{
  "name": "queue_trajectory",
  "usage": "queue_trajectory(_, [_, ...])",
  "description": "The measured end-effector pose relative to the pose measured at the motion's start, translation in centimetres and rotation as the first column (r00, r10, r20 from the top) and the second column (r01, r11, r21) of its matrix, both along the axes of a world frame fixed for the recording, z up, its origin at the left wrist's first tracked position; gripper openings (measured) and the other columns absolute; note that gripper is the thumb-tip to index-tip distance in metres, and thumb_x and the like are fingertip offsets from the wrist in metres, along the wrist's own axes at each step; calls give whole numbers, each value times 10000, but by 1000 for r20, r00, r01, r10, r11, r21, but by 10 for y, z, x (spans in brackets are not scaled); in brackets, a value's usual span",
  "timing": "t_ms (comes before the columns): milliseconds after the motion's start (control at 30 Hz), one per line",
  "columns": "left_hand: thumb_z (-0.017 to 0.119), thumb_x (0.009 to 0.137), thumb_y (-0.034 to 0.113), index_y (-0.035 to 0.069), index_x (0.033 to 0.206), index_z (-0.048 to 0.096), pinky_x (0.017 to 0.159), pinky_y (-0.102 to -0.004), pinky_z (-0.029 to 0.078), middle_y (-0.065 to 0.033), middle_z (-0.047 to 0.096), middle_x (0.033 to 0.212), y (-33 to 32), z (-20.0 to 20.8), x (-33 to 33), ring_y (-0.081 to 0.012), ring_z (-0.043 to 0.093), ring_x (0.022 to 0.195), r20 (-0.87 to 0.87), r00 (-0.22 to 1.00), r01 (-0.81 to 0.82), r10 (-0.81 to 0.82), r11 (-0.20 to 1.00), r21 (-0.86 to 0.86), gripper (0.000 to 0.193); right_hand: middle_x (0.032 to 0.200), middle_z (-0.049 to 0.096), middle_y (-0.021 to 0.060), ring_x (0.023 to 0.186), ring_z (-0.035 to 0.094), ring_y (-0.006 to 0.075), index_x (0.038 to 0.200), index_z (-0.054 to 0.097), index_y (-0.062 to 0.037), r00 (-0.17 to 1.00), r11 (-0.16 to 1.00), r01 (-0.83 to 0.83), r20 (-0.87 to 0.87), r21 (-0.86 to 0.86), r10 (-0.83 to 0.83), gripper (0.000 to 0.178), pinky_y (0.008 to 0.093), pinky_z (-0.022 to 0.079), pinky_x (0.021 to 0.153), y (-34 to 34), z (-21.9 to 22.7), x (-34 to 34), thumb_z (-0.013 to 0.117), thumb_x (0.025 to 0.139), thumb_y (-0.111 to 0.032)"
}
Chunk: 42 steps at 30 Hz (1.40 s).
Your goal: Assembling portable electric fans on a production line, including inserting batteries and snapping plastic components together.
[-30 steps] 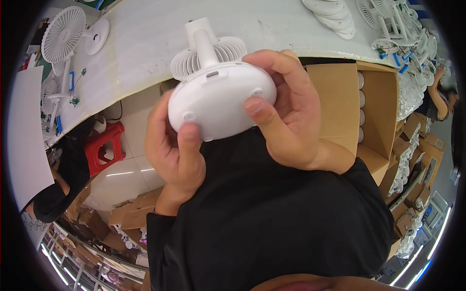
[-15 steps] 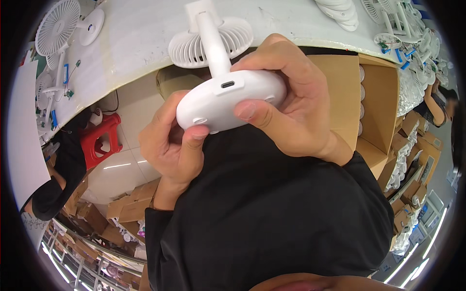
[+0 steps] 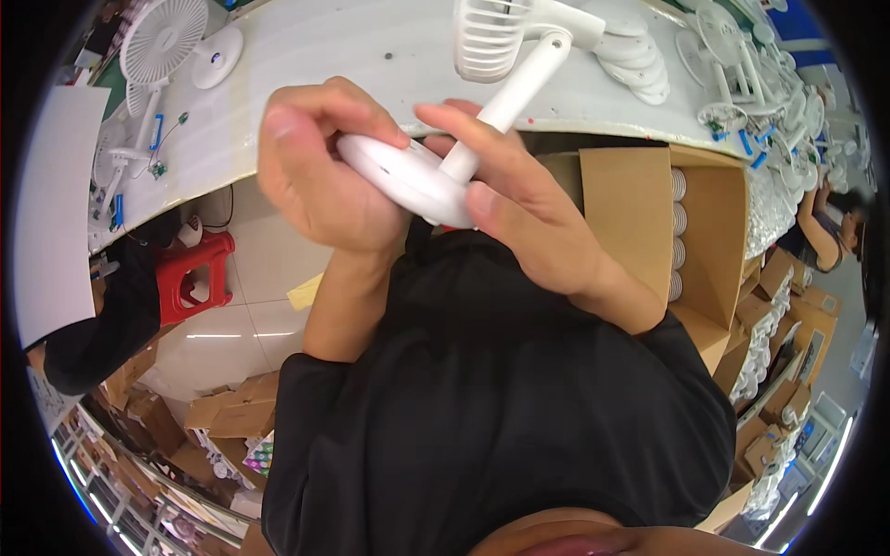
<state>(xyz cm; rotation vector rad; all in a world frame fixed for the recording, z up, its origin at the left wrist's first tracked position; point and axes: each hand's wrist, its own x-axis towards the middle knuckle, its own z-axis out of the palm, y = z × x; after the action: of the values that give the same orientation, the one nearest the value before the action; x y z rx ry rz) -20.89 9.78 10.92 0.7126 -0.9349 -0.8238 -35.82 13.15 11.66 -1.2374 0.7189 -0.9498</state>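
Note:
A white desk fan is held up between my two hands, in front of the table edge. Its round base is tilted, and its stem slants up to the right toward the slatted fan head. My left hand is curled round the left side of the base, fingers over the top. My right hand grips the base's right end near the foot of the stem, thumb at the near side and fingers behind the stem. The stem and base hide part of the right fingers.
On the white table stands another fan at the left. A stack of white round parts lies at the back right, near more fans with blue cells. An open cardboard box is at my right, a red stool at left. Other people sit either side.
The fan has been turned: its underside with the port faced me before, and now the base is seen edge-on. The fan head has swung right. My left hand has risen over the base.

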Motion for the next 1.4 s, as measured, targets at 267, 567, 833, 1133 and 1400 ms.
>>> queue_trajectory(267, [271,1063,297,97,823,483,526,-276,385,-57,518,551,18,13,5,-152,422,532,532,834,24,149,952,-304,378,1517,374,123,1301,436,192,1537,299,-24,930,862,-332,284,384,232,672,296,326,1089,-3,17,-3,608,956,-159])
queue_trajectory(567, [352,1026,219,65,780,546,580,-236,372,-28,504,594,-4,25,-1,-128,423,584,105,972,-217,211,975,41,349,1505,379,156,1347,404,253,1522,318,-14,885,986,-153,454,68,106,729,343,312,1125,3,-22,21,681,913,-181])
queue_trajectory(833, [372,1015,197,86,749,509,568,-235,337,-6,477,574,19,16,8,-114,380,574,196,973,128,-120,991,-30,319,1509,358,199,1360,389,287,1541,244,-9,914,893,-312,359,325,188,838,371,310,1134,9,-5,8,717,869,-170])
queue_trajectory(1133, [375,1046,259,100,734,494,547,-238,334,-8,493,553,17,17,13,-113,362,543,294,954,110,-54,978,-178,370,1477,375,232,1329,412,310,1528,264,-8,934,913,-312,262,262,244,833,371,353,1102,5,-2,13,726,854,-168])
queue_trajectory(1400, [317,1053,284,96,754,495,547,-235,331,-17,500,544,22,25,20,-112,366,545,236,963,155,-133,985,-78,396,1476,368,185,1328,406,280,1557,196,-44,894,855,-387,367,345,256,938,339,362,1081,4,-3,18,759,818,-171])
